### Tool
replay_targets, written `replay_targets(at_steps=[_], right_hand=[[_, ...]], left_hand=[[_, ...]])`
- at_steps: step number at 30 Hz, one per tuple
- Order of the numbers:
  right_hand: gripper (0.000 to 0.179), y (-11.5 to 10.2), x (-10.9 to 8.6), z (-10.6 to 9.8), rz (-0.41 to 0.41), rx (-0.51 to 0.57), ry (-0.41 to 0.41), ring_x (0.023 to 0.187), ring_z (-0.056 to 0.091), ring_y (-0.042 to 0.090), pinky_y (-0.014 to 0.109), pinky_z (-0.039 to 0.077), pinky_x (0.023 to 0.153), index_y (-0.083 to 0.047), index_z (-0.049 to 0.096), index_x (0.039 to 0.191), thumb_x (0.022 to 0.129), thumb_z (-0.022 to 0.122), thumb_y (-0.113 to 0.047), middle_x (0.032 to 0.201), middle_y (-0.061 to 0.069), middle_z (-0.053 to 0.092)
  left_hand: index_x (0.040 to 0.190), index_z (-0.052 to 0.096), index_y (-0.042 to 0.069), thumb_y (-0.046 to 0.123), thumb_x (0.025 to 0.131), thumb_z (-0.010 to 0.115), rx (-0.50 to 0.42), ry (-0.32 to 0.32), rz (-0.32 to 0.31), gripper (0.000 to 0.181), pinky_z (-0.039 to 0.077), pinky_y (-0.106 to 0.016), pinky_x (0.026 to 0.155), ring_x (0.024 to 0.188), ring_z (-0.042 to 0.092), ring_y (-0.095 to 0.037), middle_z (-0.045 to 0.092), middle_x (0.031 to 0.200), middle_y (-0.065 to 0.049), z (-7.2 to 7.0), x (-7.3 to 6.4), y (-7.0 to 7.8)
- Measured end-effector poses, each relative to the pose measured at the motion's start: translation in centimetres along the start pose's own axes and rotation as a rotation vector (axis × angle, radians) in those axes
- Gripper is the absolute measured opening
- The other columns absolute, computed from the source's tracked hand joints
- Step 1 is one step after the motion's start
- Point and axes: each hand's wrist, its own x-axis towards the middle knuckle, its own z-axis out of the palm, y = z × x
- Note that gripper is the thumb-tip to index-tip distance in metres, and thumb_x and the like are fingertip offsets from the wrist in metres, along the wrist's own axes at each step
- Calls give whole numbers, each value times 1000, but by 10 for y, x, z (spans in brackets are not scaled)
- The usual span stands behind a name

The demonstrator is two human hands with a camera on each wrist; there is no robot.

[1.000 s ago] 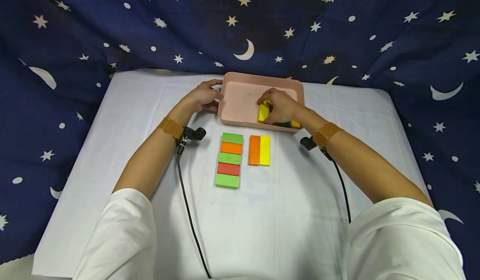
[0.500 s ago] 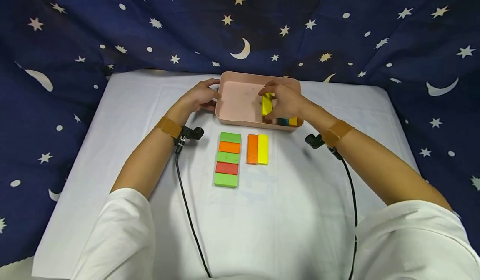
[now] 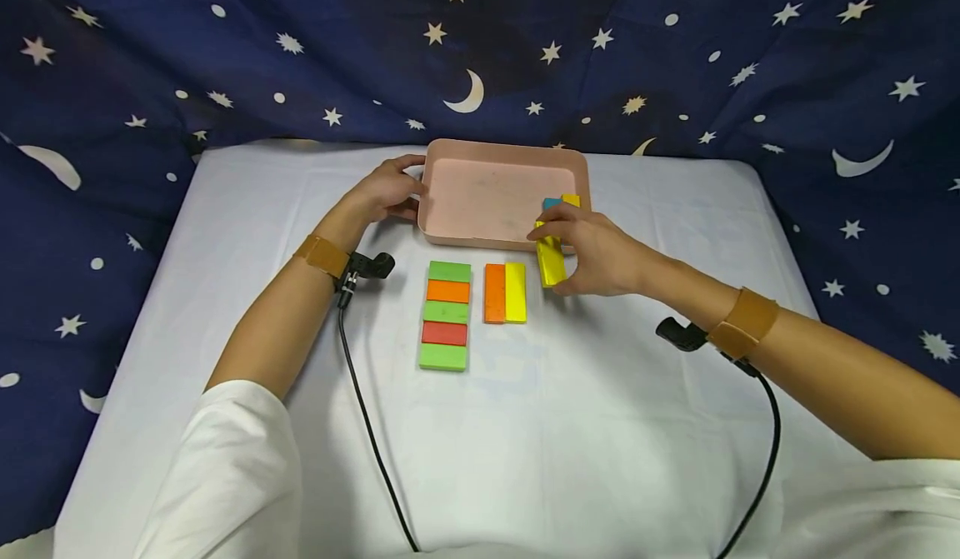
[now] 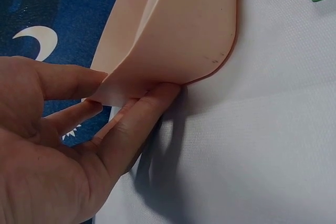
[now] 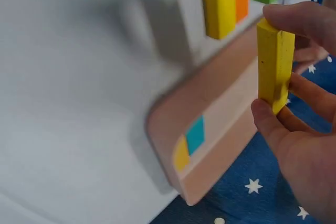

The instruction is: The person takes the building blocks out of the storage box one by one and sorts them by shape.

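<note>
My right hand pinches a yellow block by its ends, just past the tray's front right edge. In the right wrist view the yellow block is between thumb and fingertips. My left hand touches the left end of the pink tray; its fairly straight fingers lie against the end wall in the left wrist view. Inside the tray, at the right, are a blue block and a yellow-orange block. An orange block and another yellow block lie side by side before the tray.
Left of that pair, a column of green, orange and red blocks lies on the white-covered table. A dark blue starry cloth hangs behind. Black cables run from both wrist cameras.
My right hand has carried the yellow block out of the tray, toward me and to the right, uncovering the blocks inside. The left hand stays at the tray's end.
</note>
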Motion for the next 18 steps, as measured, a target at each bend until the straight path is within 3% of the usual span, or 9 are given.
replay_targets(at_steps=[5, 11, 18], right_hand=[[74, 3, -10, 23, 38, 42, -24, 124, 56, 35, 55, 52, 106, -7, 64, 140, 72, 95, -15, 149, 16, 48], [81, -3, -19, 44, 41, 57, 38, 134, 50, 35, 56, 50, 109, -9, 59, 145, 72, 94, -13, 152, 14, 47], [88, -4, -26, 59, 43, 71, 21, 147, 40, 39, 56, 47, 113, -6, 54, 148, 71, 94, -11, 162, 17, 39]], left_hand=[[164, 35, 28, 0, 102, 55, -5, 4, -1, 71, 62, -30, 66, 76, 71, -19, 57, 135, -20, -1, -1, -1], [164, 34, 27, 1, 102, 56, -7, -3, 4, 71, 63, -31, 67, 78, 71, -20, 57, 134, -20, 0, -2, -2], [164, 33, 27, 1, 102, 56, -4, 1, -2, 72, 62, -29, 65, 76, 71, -19, 57, 134, -19, -1, -2, -1]])
